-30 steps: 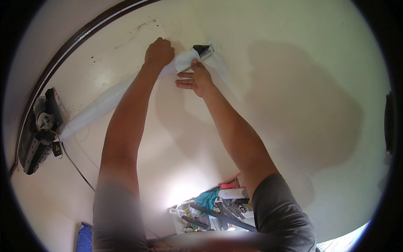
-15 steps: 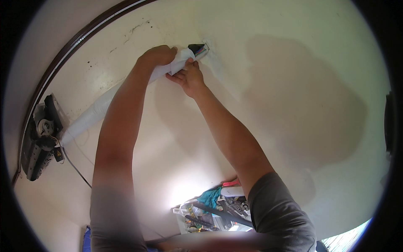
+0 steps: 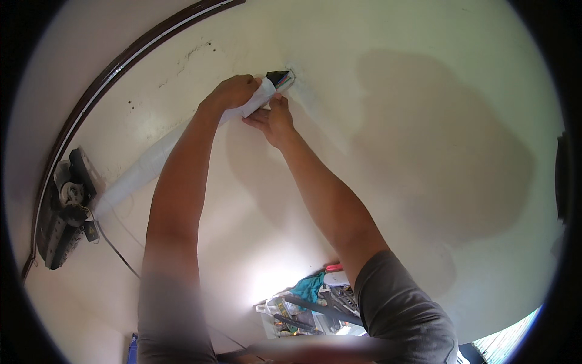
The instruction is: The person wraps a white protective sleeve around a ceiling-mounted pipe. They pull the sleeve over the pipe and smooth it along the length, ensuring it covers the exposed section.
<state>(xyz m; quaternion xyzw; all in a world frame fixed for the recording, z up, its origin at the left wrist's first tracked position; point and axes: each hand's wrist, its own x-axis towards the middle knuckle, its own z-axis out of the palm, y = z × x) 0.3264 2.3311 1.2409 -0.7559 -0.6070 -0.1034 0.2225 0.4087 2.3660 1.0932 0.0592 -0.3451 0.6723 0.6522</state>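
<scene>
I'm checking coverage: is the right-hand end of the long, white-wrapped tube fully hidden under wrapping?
No, black material and thin coloured strands show beyond the white wrapping at that end.

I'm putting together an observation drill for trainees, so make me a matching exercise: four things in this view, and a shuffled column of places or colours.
Things
1. Left hand
2. Cloth
3. Right hand
4. Long strip

Places or colours
A. Dark brown, with a pale line along it
B. At the lower side of the white wrapping
C. On the upper side of the white wrapping
D. Teal and rumpled

Pairs: 1-C, 2-D, 3-B, 4-A
</scene>
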